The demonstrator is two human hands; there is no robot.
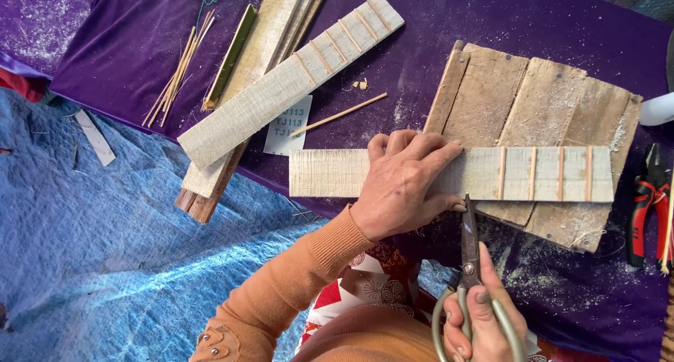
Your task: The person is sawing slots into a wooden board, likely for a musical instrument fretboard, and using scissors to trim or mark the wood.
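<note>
My left hand (404, 183) presses flat on a long pale wooden strip (330, 174) that carries several thin bamboo crossbars near its right end. The strip lies across a rough board of wooden planks (533, 95). My right hand (484, 316) grips a pair of metal scissors (469, 246) by the loops, blades pointing up. The blade tips sit at the strip's lower edge, just beside my left fingertips.
A second strip with crossbars (288, 84) lies diagonally over stacked wood slats (210, 186). Thin bamboo sticks (175, 70), one loose stick (340, 114), a paper label (288, 127) and red-handled pliers (649, 200) rest on the purple cloth (126, 46). Blue tarp (105, 242) covers the left.
</note>
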